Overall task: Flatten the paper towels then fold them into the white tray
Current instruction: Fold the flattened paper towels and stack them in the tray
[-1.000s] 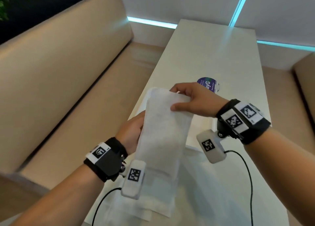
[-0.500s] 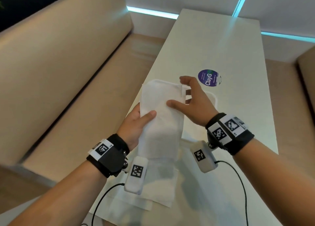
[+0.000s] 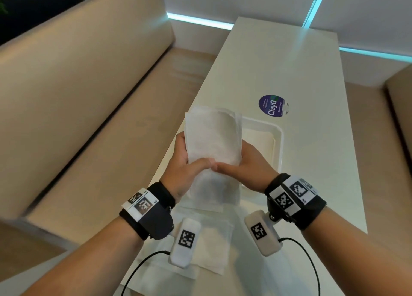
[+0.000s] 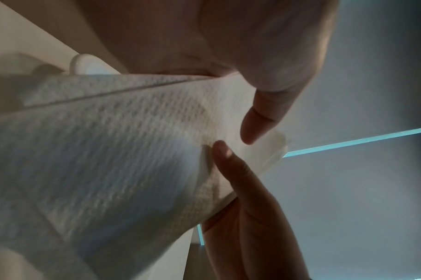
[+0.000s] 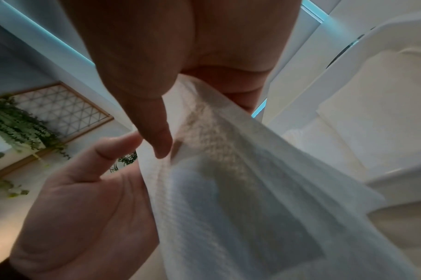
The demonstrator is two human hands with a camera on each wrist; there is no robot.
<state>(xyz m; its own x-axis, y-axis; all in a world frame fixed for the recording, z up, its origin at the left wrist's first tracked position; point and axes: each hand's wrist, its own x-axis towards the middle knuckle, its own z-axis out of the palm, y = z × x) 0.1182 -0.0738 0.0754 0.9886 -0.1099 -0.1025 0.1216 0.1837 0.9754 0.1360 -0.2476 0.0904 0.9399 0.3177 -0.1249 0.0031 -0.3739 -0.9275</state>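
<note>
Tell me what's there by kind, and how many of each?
Hands: 2, the left hand and right hand, both gripping one towel.
Held paper towel: 1
Paper towels lying on the table: at least 2, overlapping, exact number unclear.
White tray: 1
Round purple sticker: 1
Total: at least 7

The right hand (image 5: 180, 56) fills the top of the right wrist view, its thumb on the near face of a folded white embossed paper towel (image 5: 240, 199) and pointing down. The left hand (image 5: 84, 199) comes in from the lower left, palm towards the camera, its thumb tip meeting the right thumb at the towel's edge. To the right sits a white plastic tray (image 5: 372, 94), possibly with folded paper inside. Trailing green plants (image 5: 15, 121) hang beside a wooden lattice panel (image 5: 61, 111).
</note>
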